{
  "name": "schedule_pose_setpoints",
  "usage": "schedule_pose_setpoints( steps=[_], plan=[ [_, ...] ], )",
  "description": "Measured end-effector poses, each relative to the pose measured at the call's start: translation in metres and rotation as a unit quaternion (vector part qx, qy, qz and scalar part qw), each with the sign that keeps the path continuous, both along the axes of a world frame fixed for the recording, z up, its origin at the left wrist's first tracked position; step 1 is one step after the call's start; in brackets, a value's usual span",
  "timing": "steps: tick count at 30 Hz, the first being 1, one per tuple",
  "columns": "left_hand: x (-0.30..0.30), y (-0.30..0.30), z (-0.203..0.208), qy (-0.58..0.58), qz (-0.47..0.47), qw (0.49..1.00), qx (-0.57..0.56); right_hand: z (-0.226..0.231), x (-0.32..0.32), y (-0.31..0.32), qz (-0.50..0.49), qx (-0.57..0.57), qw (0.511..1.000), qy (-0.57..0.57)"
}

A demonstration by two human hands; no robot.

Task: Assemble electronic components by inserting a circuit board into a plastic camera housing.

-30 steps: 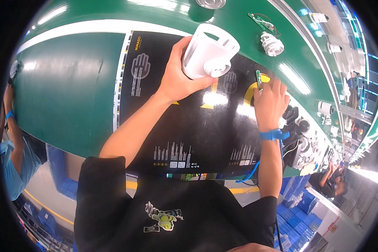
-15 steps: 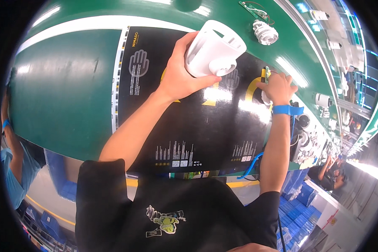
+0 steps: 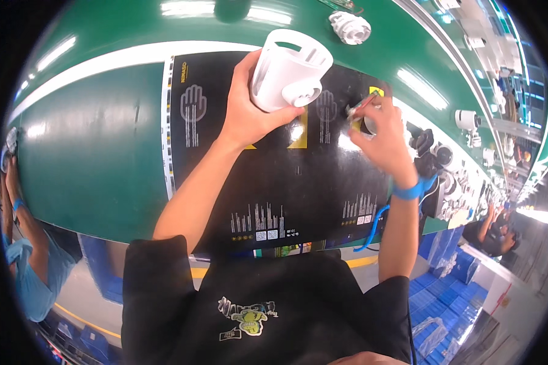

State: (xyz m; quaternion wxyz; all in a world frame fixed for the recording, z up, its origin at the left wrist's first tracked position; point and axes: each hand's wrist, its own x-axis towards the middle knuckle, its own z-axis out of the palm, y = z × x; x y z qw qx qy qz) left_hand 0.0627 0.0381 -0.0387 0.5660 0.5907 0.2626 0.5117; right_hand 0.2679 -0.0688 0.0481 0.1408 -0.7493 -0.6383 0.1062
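My left hand [image 3: 247, 117] is closed round a hollow white plastic housing [image 3: 281, 73], held tilted with its open end up and away from me. A short round spout sticks out of the housing's side, toward the right. My right hand [image 3: 385, 139] pinches a small circuit board with wires [image 3: 365, 104], partly blurred, apart from the housing. The fingers hide some of that board. Under both hands lies a black printed mat [image 3: 268, 182]. A blue strap [image 3: 409, 190] circles my right wrist.
A ribbed white plastic part [image 3: 350, 28] sits on the green bench [image 3: 91, 134] beyond the mat. Black and white camera-like parts [image 3: 431, 152] crowd the right side. A blue cord [image 3: 371, 230] hangs near my right forearm. At the left, another person's arm [image 3: 33, 234] reaches the bench.
My right hand has lifted the small circuit board with wires and moved it left, toward the housing. My left hand and the housing have shifted slightly left in the picture.
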Motion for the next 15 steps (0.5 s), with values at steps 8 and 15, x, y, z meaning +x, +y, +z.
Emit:
schedule_pose_setpoints(
  steps=[8, 15],
  plan=[
    [0.0, -0.013, -0.004, -0.027, -0.02, 0.996, 0.086, -0.07, -0.04, -0.066, -0.077, 0.208, 0.973, 0.056],
    [-0.013, -0.021, -0.002, -0.006, -0.066, 0.988, 0.137, -0.056, -0.009, -0.068, -0.069, 0.125, 0.987, 0.068]
  ],
)
